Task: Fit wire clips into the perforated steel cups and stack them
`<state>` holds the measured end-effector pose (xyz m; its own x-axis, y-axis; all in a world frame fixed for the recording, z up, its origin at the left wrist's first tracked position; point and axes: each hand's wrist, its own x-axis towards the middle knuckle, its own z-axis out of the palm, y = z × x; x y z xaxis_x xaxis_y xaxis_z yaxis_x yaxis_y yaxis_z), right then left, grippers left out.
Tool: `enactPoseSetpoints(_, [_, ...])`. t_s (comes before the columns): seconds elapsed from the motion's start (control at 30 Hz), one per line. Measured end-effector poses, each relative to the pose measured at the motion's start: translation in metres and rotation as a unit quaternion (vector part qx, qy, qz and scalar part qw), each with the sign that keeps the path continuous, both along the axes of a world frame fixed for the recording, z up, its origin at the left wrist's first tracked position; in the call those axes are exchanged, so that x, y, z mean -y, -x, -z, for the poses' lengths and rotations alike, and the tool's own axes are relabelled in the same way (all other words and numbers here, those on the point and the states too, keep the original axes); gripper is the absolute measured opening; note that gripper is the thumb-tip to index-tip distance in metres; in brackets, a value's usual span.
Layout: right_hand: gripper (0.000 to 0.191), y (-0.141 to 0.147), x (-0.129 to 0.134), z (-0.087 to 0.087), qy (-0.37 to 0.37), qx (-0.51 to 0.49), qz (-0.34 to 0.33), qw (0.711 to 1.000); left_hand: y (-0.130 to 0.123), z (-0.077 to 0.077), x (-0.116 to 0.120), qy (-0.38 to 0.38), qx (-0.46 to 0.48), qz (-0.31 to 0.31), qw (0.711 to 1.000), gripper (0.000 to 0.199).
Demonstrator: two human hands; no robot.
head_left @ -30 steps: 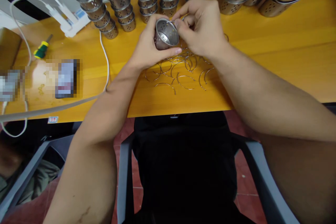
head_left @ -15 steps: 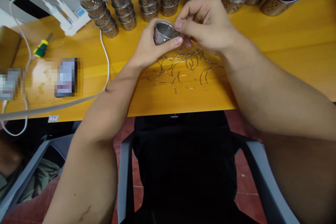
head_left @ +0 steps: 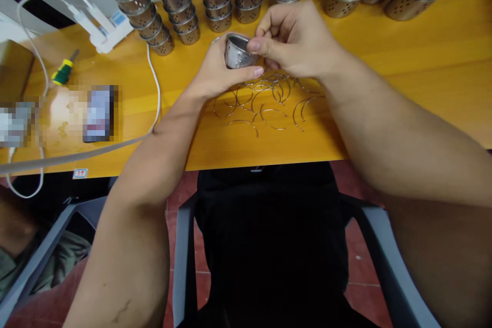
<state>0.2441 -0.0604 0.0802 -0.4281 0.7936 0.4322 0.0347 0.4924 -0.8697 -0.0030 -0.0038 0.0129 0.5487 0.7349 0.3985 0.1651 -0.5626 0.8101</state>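
Head view, upper centre: my left hand (head_left: 220, 69) clasps a cup (head_left: 236, 56) while my right hand (head_left: 294, 40) works at its rim; what it pinches, I cannot tell. Rim work seems in hand, calling next for a steady cup above scattered wires (head_left: 273, 93).

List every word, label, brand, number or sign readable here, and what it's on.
"3", then an unclear second character: small sticker on the front edge of the table.
Blue patch on the white power strip: too small to read.
Pixelated device: nothing legible.
Held cup: no text visible.
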Motion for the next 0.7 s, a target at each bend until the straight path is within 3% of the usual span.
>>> enactPoseSetpoints(0.13, [0.072, 0.001, 0.008, -0.007, 0.029, -0.007, 0.009, 1.000, 0.005, -0.006, 0.010, -0.019, -0.077, 0.007, 0.997, 0.077])
enactPoseSetpoints(0.4, [0.072, 0.005, 0.006, -0.007, 0.038, -0.002, 0.015, 0.999, 0.003, 0.017, -0.008, -0.058, 0.028, 0.017, 0.998, 0.077])
enactPoseSetpoints(0.53, [0.072, 0.006, 0.004, -0.005, 0.037, 0.009, 0.022, 0.999, -0.002, 0.008, 0.001, -0.044, 0.060, -0.012, 0.997, 0.082])
enactPoseSetpoints(0.7, [0.071, 0.007, 0.003, -0.003, 0.030, 0.014, 0.025, 0.999, -0.003, 0.000, 0.008, -0.028, 0.065, -0.005, 0.997, 0.082])
